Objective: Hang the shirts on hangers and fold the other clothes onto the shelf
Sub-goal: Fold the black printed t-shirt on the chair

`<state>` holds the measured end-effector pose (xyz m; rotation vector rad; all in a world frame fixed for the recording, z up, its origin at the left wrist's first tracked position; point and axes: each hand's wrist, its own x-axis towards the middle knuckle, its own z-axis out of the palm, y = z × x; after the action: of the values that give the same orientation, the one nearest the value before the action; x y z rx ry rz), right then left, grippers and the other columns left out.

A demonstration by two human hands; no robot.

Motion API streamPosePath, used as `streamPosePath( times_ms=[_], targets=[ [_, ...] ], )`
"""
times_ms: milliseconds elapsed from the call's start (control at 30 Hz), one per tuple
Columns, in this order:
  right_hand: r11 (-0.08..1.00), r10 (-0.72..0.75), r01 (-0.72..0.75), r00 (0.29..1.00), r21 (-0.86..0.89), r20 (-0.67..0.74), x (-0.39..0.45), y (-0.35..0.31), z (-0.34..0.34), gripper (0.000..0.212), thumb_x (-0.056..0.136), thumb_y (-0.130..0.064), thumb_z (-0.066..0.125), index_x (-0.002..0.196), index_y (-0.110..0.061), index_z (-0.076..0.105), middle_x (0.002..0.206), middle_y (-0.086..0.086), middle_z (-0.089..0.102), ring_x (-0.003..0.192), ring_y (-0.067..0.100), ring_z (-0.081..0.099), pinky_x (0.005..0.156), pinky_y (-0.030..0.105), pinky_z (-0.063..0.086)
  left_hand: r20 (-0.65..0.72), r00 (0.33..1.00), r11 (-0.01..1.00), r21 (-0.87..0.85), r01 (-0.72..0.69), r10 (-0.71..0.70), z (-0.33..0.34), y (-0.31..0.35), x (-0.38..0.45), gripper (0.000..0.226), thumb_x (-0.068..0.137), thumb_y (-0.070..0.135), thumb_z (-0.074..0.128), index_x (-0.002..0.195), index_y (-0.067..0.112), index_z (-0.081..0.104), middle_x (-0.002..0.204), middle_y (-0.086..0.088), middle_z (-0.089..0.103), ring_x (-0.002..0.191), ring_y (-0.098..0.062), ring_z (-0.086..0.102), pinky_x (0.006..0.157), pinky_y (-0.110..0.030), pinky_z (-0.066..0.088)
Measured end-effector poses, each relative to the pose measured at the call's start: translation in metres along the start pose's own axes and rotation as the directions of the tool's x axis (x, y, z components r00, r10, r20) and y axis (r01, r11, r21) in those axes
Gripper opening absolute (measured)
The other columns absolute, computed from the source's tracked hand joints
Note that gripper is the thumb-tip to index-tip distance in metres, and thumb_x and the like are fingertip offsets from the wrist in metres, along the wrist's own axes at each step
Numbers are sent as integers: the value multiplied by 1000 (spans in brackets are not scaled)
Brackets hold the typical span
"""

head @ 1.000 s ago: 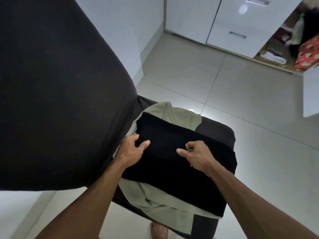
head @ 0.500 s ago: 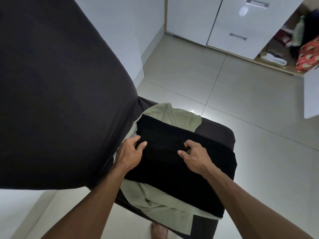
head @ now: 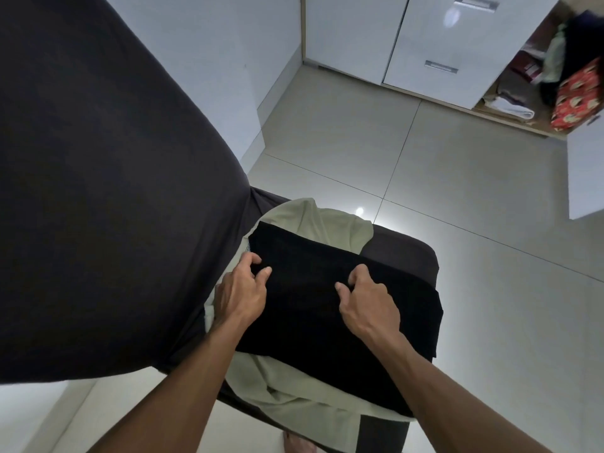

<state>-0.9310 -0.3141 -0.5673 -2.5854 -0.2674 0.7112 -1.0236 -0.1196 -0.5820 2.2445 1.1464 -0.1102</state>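
Note:
A black garment (head: 327, 308) lies folded flat across a dark chair seat (head: 402, 253), on top of a pale green garment (head: 330, 223) that sticks out at the far and near ends. My left hand (head: 243, 292) pinches the black garment's left edge, fingers and thumb curled on the fabric. My right hand (head: 366, 297) grips a fold of the same garment near its middle, fingers curled under. An open wardrobe shelf (head: 523, 103) at the far right holds folded clothes.
The dark chair back (head: 98, 191) fills the left side. White wardrobe doors with drawers (head: 425, 44) stand at the back. A red patterned bag (head: 578, 96) sits in the open compartment beside an open white door (head: 585, 171). Tiled floor (head: 359, 142) lies between chair and wardrobe.
My right hand's fingers curled from extended into a grip on the black fabric. My left hand's thumb and fingers closed tighter on the left edge. The garment stays in place.

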Motion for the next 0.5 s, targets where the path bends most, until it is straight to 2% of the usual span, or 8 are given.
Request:
streamPosePath(
  times_ms=[67,133,167,200,267,333,433,500],
  targets=[
    [991,-94,81,987,-102,-132,-6,-1,4,24,100,-41,53,114,-24,43,96,-6,54,74,13,56,54,28,44,-116,991,993,103,-52,64,2,6,-6,33,96,46,54,121,25,45,99,0,67,92,-27,65,84,-47,52],
    [942,-278,220,934,-254,-222,-7,-3,12,29,95,-36,62,116,-23,50,100,-2,51,82,15,52,53,28,46,-220,933,945,228,-234,284,6,14,-7,36,98,41,52,126,20,49,114,-3,62,102,-25,60,84,-44,49],
    [909,-355,274,903,-315,-240,-5,-2,17,31,93,-36,64,119,-22,54,101,0,52,83,17,52,54,31,48,-202,905,904,295,-309,375,9,17,-5,38,99,40,48,131,19,50,123,-4,59,111,-24,57,89,-43,47],
    [884,-394,300,891,-359,-227,-3,-1,20,35,93,-37,61,124,-23,55,105,1,52,86,19,51,58,33,49,-121,903,870,345,-351,413,13,19,1,44,101,40,42,139,19,46,136,-5,53,124,-24,52,99,-44,43],
    [897,-335,266,931,-353,-149,2,4,25,46,99,-43,47,143,-29,43,118,2,48,99,20,49,71,37,50,114,937,844,410,-347,330,20,23,17,56,104,43,26,155,19,25,162,-4,26,149,-19,23,119,-48,22],
    [921,-268,213,954,-326,-133,6,12,28,54,102,-49,34,154,-33,28,124,0,42,104,19,44,78,37,49,266,941,838,448,-312,208,26,25,33,63,105,46,16,159,17,4,167,0,-1,154,-13,-3,123,-52,1],
    [933,-267,220,954,-286,-137,12,15,27,58,103,-54,26,157,-36,19,122,-2,38,103,17,40,82,36,48,295,942,840,460,-290,163,28,35,49,68,104,49,17,158,14,-4,167,0,-10,153,-13,-11,121,-54,-5],
    [960,-251,224,954,-171,-162,13,15,25,58,102,-53,26,157,-34,23,122,-3,39,102,15,41,84,34,48,290,947,846,462,-266,139,27,39,51,70,103,49,20,158,14,-6,167,-2,-9,153,-15,-10,122,-55,-5]
  ],
)
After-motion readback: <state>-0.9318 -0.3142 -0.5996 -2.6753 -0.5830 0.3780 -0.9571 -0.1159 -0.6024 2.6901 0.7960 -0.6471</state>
